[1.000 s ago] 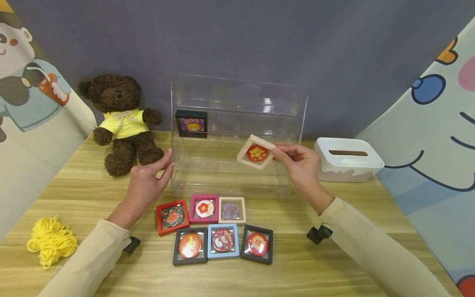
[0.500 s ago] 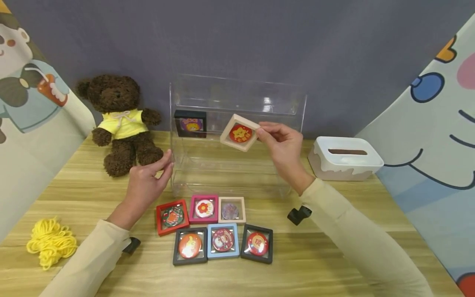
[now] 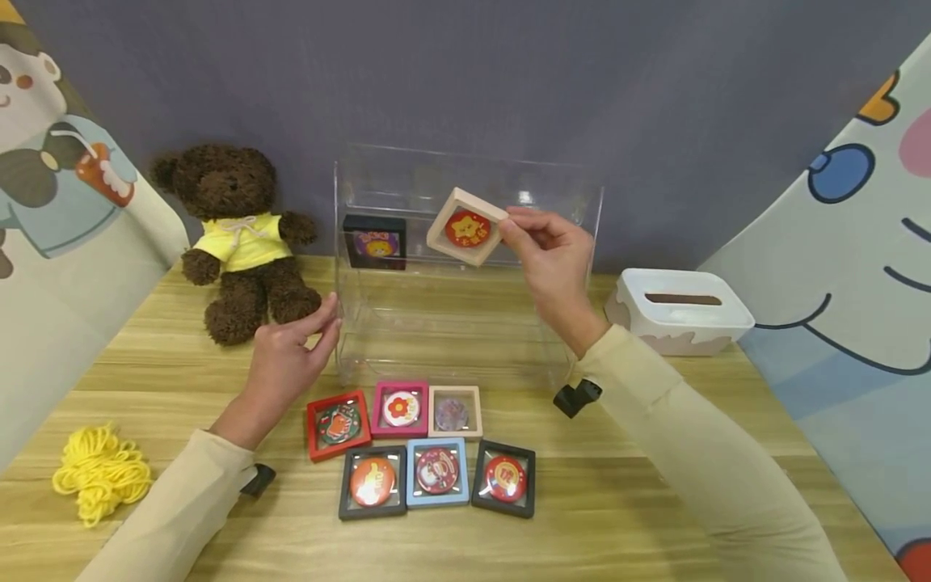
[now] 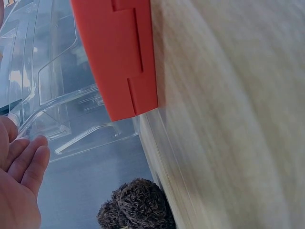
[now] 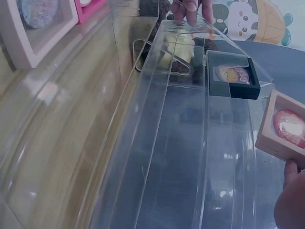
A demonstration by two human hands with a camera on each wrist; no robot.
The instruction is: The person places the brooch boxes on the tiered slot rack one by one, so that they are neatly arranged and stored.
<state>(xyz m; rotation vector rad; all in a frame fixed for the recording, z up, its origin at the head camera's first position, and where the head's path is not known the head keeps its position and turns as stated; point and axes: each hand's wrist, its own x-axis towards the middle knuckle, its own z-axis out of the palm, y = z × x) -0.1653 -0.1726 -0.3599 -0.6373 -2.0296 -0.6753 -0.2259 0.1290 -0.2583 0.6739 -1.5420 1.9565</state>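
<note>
My right hand pinches a cream square display frame by its right corner. A red round badge with a yellow star shows inside it. The frame is tilted and held up in front of the clear acrylic display rack. My left hand pinches the left side edge of that rack between fingers and thumb; the right wrist view shows those fingers at the panel's edge. On a tier at the left stands a black frame with a purple badge.
Before the rack lie a red frame, a magenta frame, a cream frame, a light blue frame and two black ones. A brown teddy bear, yellow cord and tissue box flank them.
My right hand has moved up and to the left with the cream frame, from low before the rack to its upper tiers. The left hand has stayed at the rack's side.
</note>
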